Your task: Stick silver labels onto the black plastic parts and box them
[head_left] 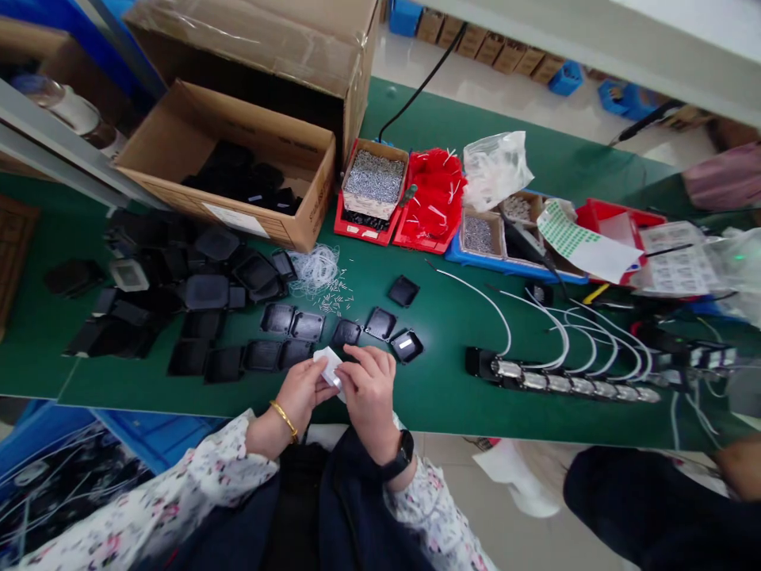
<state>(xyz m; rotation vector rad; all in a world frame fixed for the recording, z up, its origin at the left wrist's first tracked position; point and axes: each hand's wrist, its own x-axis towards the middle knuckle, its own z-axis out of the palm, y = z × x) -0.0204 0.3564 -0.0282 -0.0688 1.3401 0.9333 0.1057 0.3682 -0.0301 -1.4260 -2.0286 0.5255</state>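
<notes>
My left hand (302, 388) and my right hand (369, 387) meet at the near edge of the green table (440, 381). Both pinch a small white piece (329, 362) between them, fingers curled. The left wrist wears a gold bangle, the right a black watch. Just beyond the hands lies a row of small black square housings (291, 323), one with a pale insert (407, 346). A heap of black covers (178, 285) spreads to the left.
An open cardboard box (238, 159) of black parts stands at back left. Red bins (428, 198) and a box of screws (374, 178) sit behind. A row of parts with white wires (559, 381) lies right. Another person's dark clothing (654, 507) shows at bottom right.
</notes>
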